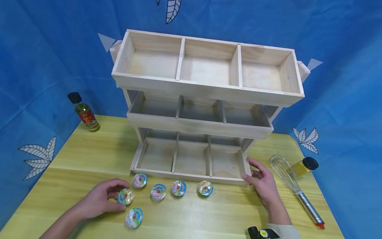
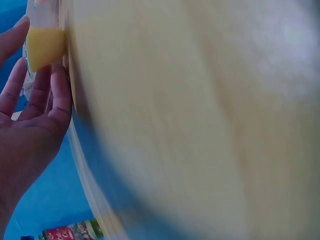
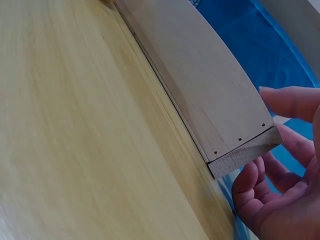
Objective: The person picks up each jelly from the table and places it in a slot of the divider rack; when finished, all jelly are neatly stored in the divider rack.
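Note:
My left hand pinches a small jelly cup between thumb and fingers, low over the table; its yellow filling shows in the left wrist view. Several more jelly cups with printed lids lie nearby, one just below that hand and one by the rack's front left corner. A three-tier wooden rack stands behind them, each tier split into three compartments with nothing in them. At its bottom right corner my right hand grips the lowest tier, thumb at the front and fingers along the side.
A whisk lies right of my right hand, beside a dark-lidded jar of yellow contents. An oil bottle stands at the table's far left. Blue cloth hangs behind and around the table.

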{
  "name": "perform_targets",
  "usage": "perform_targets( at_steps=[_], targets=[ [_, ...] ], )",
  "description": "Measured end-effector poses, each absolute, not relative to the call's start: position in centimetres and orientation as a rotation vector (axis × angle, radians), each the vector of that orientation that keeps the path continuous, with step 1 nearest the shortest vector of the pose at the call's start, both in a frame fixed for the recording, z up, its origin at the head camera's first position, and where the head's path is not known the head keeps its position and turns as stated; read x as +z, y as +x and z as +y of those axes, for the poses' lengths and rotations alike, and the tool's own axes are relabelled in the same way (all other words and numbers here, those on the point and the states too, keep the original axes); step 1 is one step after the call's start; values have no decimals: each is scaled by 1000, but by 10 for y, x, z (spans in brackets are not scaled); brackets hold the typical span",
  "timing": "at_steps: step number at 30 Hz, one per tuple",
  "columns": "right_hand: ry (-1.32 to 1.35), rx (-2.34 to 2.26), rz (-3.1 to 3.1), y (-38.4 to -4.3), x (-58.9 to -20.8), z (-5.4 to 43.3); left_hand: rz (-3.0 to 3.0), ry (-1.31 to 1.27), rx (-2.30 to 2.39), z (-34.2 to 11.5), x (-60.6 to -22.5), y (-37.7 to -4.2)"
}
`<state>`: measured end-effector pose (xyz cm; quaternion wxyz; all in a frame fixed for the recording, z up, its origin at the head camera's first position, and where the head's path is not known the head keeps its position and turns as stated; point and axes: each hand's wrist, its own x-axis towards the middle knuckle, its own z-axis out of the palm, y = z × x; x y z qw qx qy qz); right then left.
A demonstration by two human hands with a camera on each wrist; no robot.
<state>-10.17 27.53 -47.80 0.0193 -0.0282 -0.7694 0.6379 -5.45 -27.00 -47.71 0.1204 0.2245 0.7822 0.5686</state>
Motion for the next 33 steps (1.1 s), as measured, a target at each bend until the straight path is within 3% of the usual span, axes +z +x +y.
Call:
perform_targets(
  at_steps=[11, 19, 33],
  targets=[
    [-100, 1979, -2402, -100, -479, 280, 2204, 639, 1717, -268, -475, -57],
    [-151, 1951, -2431, -100, -481, 281, 2518, 652, 1656, -254, -478, -50],
    [-132, 1965, -2468, -103, -482, 280, 2560, 503, 1668, -251, -483, -44]
  ],
)
